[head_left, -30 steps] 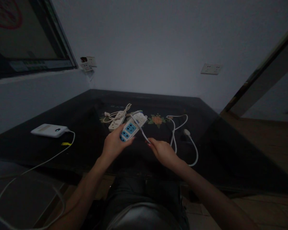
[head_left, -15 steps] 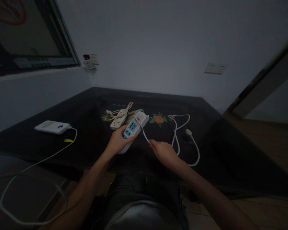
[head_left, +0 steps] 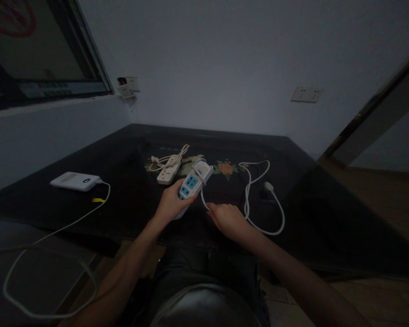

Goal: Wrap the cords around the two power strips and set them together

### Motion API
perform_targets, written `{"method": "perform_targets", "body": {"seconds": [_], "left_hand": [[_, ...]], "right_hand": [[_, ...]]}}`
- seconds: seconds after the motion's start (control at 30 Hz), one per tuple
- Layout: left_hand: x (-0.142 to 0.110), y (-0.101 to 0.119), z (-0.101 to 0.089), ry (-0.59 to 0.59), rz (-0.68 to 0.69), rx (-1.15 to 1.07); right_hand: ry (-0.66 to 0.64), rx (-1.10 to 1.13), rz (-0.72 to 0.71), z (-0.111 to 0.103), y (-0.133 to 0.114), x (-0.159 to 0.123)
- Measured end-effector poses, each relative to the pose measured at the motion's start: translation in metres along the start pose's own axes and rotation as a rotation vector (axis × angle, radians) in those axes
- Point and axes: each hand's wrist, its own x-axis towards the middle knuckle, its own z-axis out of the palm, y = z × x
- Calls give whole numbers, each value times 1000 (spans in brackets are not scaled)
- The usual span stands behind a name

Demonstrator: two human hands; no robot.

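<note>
My left hand (head_left: 172, 201) is closed around the lower part of a white power strip (head_left: 202, 170) with blue sockets, which is tilted up to the right. Its white cord (head_left: 203, 200) crosses over the strip near the top end and runs down into my right hand (head_left: 226, 218), whose fingers pinch it. Beyond that hand the cord lies in loops on the black table (head_left: 313, 227), ending in a white plug (head_left: 268, 187). Left of the held strip, a second, cream power strip (head_left: 168, 174) rests on the table with its own cord bundled on top.
A white power bank (head_left: 75, 181) with a cable lies at the table's left, beside a bit of yellow tape (head_left: 97, 200). The cable hangs over the front edge in a loop. Wall sockets (head_left: 306, 94) are on the back wall, and a window (head_left: 47, 54) is at upper left.
The power strip and my left hand have shifted slightly right. My right hand has moved a little left and down, with the cord still pinched, and the cord bends more sharply by the strip.
</note>
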Motion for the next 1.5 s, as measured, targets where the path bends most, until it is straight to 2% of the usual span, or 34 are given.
{"method": "perform_targets", "body": {"seconds": [0.1,0.2,0.53,0.67,0.8,0.97,1.1,1.23,1.37,1.5], "left_hand": [[-1,3,0,21,8,250],[-4,6,-3,-22,11,427],[-19,28,-16,-276,217,673],[-22,31,-26,-322,321,760],[-25,26,-31,-333,483,768],[-30,22,-32,-370,640,734],[-34,23,-34,-349,739,690],[-37,23,-36,-307,815,658],[-40,25,-37,-239,809,600],[-41,32,-35,-221,635,387]], "right_hand": [[3,40,-39,-8,1,-4],[42,97,-44,-20,8,-10],[294,250,-111,-54,37,-16],[293,405,-195,-61,46,-7],[213,620,-258,-58,54,1],[100,817,-255,-54,60,6],[25,970,-257,-48,63,13],[-33,1104,-327,-32,64,19],[12,1184,-317,-15,65,19],[99,1232,-222,-1,60,17]]}}
